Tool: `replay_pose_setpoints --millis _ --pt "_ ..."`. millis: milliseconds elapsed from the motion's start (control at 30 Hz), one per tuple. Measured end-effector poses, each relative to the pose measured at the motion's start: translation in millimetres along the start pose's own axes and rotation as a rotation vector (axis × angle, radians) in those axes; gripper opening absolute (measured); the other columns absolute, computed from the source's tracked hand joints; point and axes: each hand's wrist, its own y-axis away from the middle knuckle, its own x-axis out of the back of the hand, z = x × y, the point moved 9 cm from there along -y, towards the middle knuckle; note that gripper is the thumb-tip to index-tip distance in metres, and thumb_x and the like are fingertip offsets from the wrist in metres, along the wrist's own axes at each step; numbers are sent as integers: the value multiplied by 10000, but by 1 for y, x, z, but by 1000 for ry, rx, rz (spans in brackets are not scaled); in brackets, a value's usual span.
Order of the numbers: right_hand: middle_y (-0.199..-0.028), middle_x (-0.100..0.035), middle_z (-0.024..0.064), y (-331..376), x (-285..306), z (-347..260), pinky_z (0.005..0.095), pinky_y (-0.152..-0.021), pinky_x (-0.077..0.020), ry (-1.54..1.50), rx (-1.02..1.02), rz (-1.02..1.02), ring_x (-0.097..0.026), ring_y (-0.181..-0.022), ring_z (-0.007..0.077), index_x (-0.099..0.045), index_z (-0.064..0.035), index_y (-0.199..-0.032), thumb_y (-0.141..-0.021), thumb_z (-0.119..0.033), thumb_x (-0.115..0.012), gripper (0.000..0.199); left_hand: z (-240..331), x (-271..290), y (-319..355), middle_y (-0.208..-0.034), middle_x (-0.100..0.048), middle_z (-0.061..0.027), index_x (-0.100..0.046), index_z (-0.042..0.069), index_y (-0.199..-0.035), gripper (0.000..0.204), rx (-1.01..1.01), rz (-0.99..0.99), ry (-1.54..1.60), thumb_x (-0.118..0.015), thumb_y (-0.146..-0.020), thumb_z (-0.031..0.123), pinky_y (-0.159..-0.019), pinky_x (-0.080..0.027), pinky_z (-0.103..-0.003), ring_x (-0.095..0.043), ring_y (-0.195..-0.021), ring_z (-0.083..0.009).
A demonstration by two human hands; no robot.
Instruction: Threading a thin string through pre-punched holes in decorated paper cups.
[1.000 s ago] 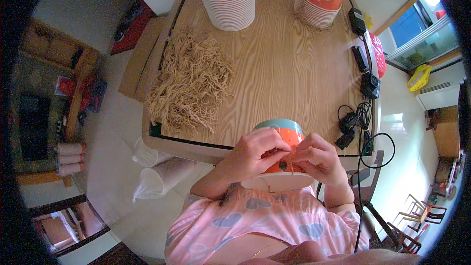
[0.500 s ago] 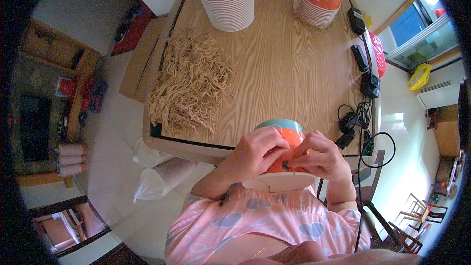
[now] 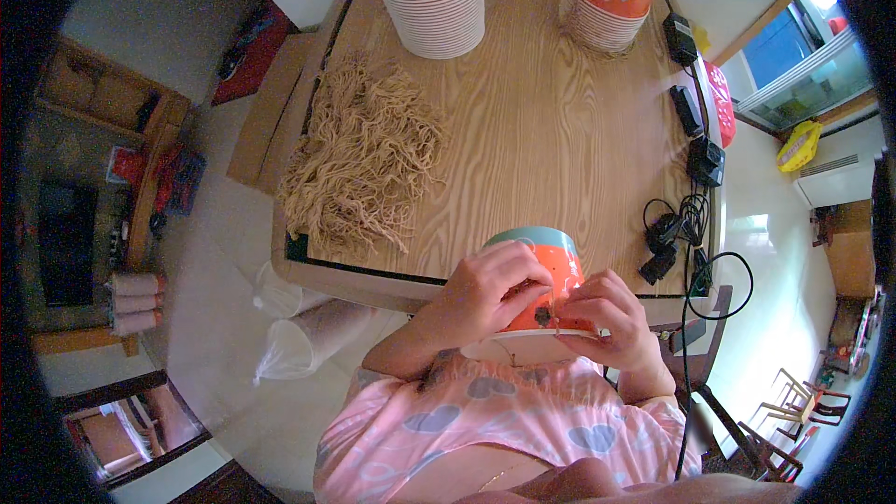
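Note:
Tipped toward me at the table's near edge is an orange paper bucket [image 3: 563, 266] with a teal band round its base, its white rim closest to my body. My left hand [image 3: 490, 289] rests against its side, thumb and finger pinched on what looks like a thin tan cord, mostly hidden by the fingers. At the rim's right side my right hand [image 3: 611, 317] grips the bucket, fingers on the printed wall and thumb near the rim. A short bit of cord shows at the white rim. A loose heap of tan cords [image 3: 369, 154] lies on the table's left.
Two stacks of similar buckets stand at the back, a taller left stack [image 3: 434, 19] and a right stack [image 3: 611, 0]. Black adapters [image 3: 705, 163] and tangled cables [image 3: 686, 229] line the right edge. Plastic-wrapped rolls [image 3: 313, 345] lie on the floor at left.
My right hand has shifted slightly down and outward toward the rim, baring more of the bucket's front. My left hand stays nearly in place.

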Motion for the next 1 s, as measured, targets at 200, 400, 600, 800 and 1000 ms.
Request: replay_pose_setpoints --millis 200,400,600,800,1000 --pt "-889 -581 75 -1 -1 1 355 -695 -448 -2 -15 9 -558 -806 247 -617 -59 -939 -677 -184 -708 304 -2 -2 0 -780 -574 -83 -596 48 -793 114 -5 -18 -6 -683 -721 53 -674 -480 -333 -587 -758 -249" --pt "-880 -584 62 -2 0 -1 345 -686 -450 -4 13 27 -556 -802 238 -624 -59 -923 -669 -165 -707 287 -2 -4 -3 -765 -556 -84 -590 51 -804 128 -47 -46 -11 -677 -713 70 -669 -475 -352 -570 -751 -267" --pt "-890 -588 59 -1 0 -1 333 -691 -453 -12 28 28 -560 -800 230 -628 -59 -904 -668 -157 -708 268 -1 -6 -3 -761 -555 -81 -599 55 -806 136 -69 -84 -29 -685 -704 83 -659 -478 -352 -568 -739 -261" --pt "-886 -600 45 -2 2 1 326 -694 -453 -50 11 43 -563 -798 223 -634 -74 -873 -673 -152 -703 226 6 -1 -4 -761 -565 -78 -605 51 -793 136 -80 -10 -76 -698 -694 64 -649 -484 -335 -578 -732 -247" --pt "-873 -609 39 -1 4 0 323 -680 -453 -73 32 52 -566 -783 219 -638 -78 -847 -678 -151 -705 196 3 0 -3 -762 -543 -80 -581 52 -798 134 -71 21 -70 -676 -704 53 -654 -476 -350 -566 -744 -260"
